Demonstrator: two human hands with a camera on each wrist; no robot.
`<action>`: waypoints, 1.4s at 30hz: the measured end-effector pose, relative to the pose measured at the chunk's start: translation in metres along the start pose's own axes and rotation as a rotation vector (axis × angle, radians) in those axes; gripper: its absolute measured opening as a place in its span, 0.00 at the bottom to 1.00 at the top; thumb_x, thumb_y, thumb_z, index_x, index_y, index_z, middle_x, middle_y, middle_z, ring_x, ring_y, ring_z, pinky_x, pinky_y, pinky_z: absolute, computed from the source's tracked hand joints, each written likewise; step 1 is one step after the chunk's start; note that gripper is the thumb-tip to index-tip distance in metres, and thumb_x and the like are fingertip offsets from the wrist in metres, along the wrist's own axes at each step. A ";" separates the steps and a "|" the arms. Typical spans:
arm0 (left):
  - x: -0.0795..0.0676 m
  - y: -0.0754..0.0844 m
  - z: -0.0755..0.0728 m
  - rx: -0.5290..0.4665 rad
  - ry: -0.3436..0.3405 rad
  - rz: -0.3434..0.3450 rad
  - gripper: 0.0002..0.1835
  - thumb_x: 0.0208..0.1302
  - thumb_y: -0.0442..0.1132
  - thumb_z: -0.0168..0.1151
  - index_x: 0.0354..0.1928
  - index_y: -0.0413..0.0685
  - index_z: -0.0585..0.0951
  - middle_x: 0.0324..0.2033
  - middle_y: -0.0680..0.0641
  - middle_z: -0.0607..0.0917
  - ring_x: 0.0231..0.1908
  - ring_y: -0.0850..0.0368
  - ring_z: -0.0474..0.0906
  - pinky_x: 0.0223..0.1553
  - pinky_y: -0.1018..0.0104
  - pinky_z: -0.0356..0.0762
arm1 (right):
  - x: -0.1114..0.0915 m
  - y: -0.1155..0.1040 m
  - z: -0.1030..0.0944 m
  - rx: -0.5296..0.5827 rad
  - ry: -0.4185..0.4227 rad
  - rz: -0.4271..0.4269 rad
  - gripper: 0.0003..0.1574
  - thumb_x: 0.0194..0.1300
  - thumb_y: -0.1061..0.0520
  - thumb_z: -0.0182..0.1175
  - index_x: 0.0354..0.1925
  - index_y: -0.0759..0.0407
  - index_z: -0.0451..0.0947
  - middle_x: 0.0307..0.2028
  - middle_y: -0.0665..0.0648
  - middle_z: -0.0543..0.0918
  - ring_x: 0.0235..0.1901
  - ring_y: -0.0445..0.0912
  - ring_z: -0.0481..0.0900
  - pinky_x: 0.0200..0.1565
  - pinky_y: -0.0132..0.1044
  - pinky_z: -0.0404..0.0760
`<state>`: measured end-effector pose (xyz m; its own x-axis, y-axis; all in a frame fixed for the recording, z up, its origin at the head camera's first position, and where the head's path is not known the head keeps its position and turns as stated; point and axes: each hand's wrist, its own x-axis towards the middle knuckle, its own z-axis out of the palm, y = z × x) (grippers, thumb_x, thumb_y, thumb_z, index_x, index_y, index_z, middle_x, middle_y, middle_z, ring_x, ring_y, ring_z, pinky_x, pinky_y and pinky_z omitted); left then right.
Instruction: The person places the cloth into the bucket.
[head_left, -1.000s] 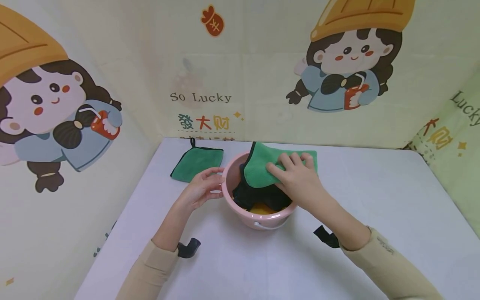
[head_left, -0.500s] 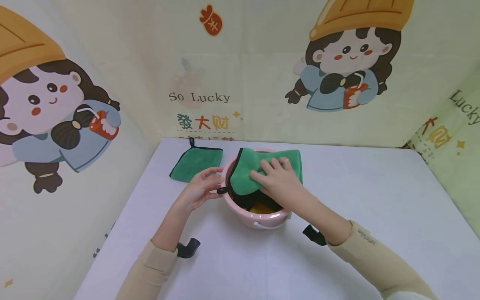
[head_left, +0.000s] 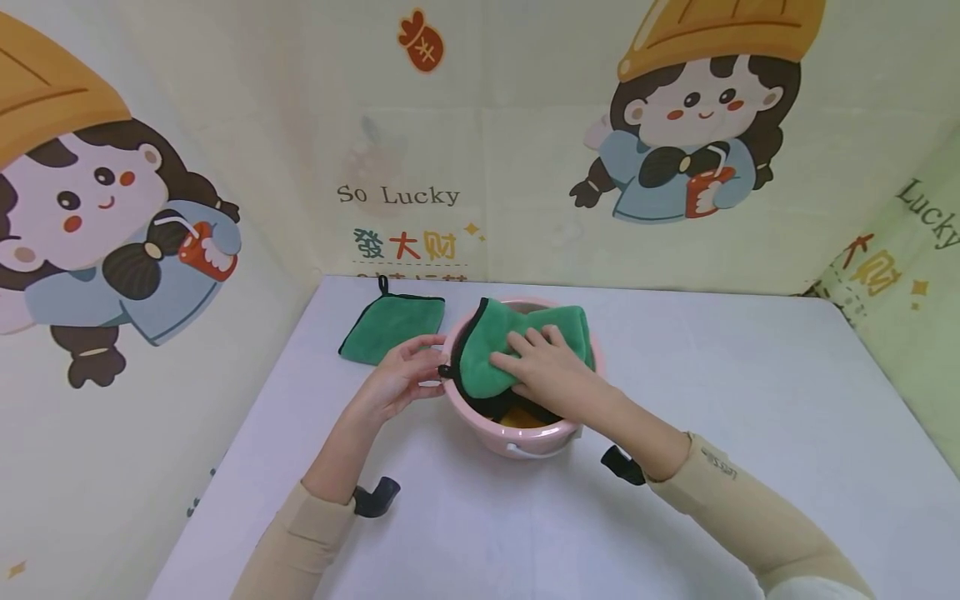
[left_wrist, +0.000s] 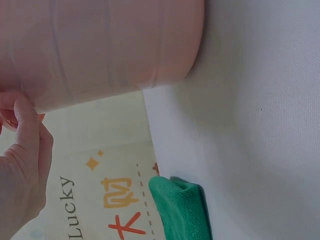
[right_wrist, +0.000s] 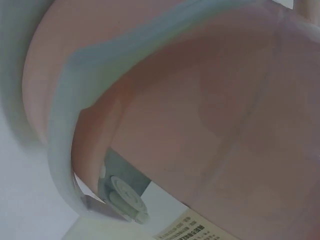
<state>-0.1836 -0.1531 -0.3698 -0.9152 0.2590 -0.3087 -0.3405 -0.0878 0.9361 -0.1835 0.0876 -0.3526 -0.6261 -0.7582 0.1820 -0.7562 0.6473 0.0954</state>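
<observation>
A pink bucket (head_left: pixel 498 437) with a thin white handle (head_left: pixel 534 455) stands on the table. My left hand (head_left: pixel 405 375) holds its left rim between thumb and fingers; the left wrist view shows that grip beside the bucket's wall (left_wrist: pixel 110 45). A green cloth (head_left: pixel 483 367) with black edging lies folded in the bucket's mouth, its black loop hanging over the left rim. My right hand (head_left: pixel 551 373) presses on this cloth from above, fingers spread over it. Beneath the cloth show something black (head_left: pixel 491 407) and something orange-yellow (head_left: pixel 521 418). The right wrist view holds only the bucket's outside and handle (right_wrist: pixel 75 100).
A second green cloth (head_left: pixel 393 325) with a black loop lies on the white table (head_left: pixel 712 400), behind my left hand. Printed fabric (head_left: pixel 525 167) hangs upright at the table's back and sides. A black wrist mount (head_left: pixel 377 497) sticks out from my left sleeve.
My right hand has moved left and down with the green cloth, which now sits lower inside the rim. Its fingers have loosened and spread. The left hand stays at the rim.
</observation>
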 end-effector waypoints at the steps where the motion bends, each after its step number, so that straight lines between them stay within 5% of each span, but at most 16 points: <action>1: 0.000 0.000 0.000 0.003 -0.001 0.001 0.24 0.63 0.35 0.56 0.61 0.42 0.65 0.39 0.48 0.79 0.33 0.55 0.79 0.37 0.61 0.81 | 0.000 0.000 0.000 0.002 -0.017 -0.006 0.26 0.56 0.47 0.64 0.53 0.47 0.69 0.43 0.55 0.72 0.43 0.51 0.70 0.45 0.46 0.67; 22: 0.002 0.000 -0.003 0.010 -0.031 0.020 0.26 0.62 0.36 0.57 0.61 0.42 0.64 0.37 0.49 0.80 0.32 0.56 0.78 0.38 0.61 0.81 | 0.008 0.000 0.007 -0.060 -0.303 -0.077 0.32 0.58 0.39 0.58 0.60 0.42 0.65 0.52 0.55 0.70 0.50 0.51 0.67 0.49 0.46 0.68; 31: 0.003 -0.001 -0.004 0.016 -0.022 0.015 0.25 0.62 0.37 0.58 0.61 0.42 0.65 0.38 0.49 0.80 0.33 0.55 0.78 0.38 0.60 0.81 | 0.006 -0.002 0.005 -0.053 -0.362 -0.081 0.33 0.57 0.37 0.58 0.60 0.41 0.65 0.52 0.55 0.70 0.52 0.50 0.66 0.52 0.47 0.67; 37: 0.002 -0.001 -0.003 0.016 -0.029 0.012 0.25 0.62 0.37 0.57 0.61 0.42 0.65 0.39 0.48 0.80 0.34 0.55 0.78 0.39 0.60 0.81 | 0.004 0.003 0.003 0.007 -0.286 -0.094 0.34 0.55 0.37 0.60 0.59 0.41 0.65 0.49 0.53 0.69 0.51 0.50 0.67 0.52 0.49 0.65; 42: 0.002 0.000 -0.002 0.017 -0.032 0.014 0.25 0.62 0.37 0.57 0.61 0.42 0.65 0.39 0.48 0.80 0.34 0.55 0.78 0.39 0.60 0.81 | -0.002 0.014 -0.004 0.159 -0.082 -0.093 0.36 0.55 0.36 0.60 0.60 0.42 0.65 0.51 0.51 0.69 0.51 0.48 0.67 0.54 0.52 0.61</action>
<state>-0.1858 -0.1548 -0.3713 -0.9126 0.2885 -0.2899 -0.3234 -0.0753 0.9432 -0.1926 0.0986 -0.3475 -0.5605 -0.8222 0.0990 -0.8280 0.5586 -0.0484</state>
